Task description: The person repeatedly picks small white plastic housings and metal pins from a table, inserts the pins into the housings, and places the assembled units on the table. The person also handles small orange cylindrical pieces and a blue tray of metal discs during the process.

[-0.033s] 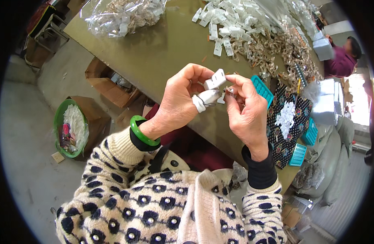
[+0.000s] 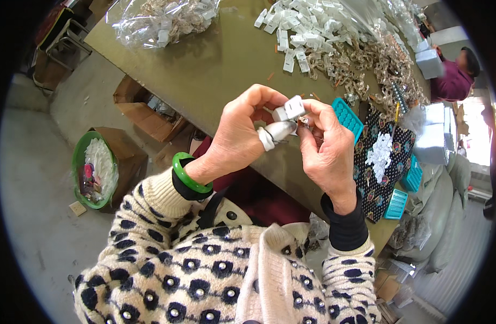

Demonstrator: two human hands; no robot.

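Note:
My left hand (image 2: 242, 127) is closed on a white plastic socket housing (image 2: 294, 107), a small block with slots in its face. White wrapping covers that hand's thumb (image 2: 277, 132), tied with dark thread. Close against the housing, my right hand (image 2: 331, 148) pinches a small shiny metal piece (image 2: 304, 123) between thumb and fingers. Its far end is hidden by the fingers, and I cannot tell whether it enters the housing. Both hands are above the near edge of the olive table (image 2: 226, 70).
White housings (image 2: 307, 32) and coppery metal strips (image 2: 356, 70) lie heaped at the far right. A clear bag (image 2: 167, 21) of parts sits far left. Teal trays (image 2: 347, 120) flank a patterned cloth (image 2: 369, 197) bearing small white pieces (image 2: 379, 156). A green basin (image 2: 78, 156) stands lower left; a person (image 2: 456, 78) is far right.
The white housing has tipped and shifted slightly right and down in my left hand. My wrapped thumb has moved slightly right, nearer the right fingers.

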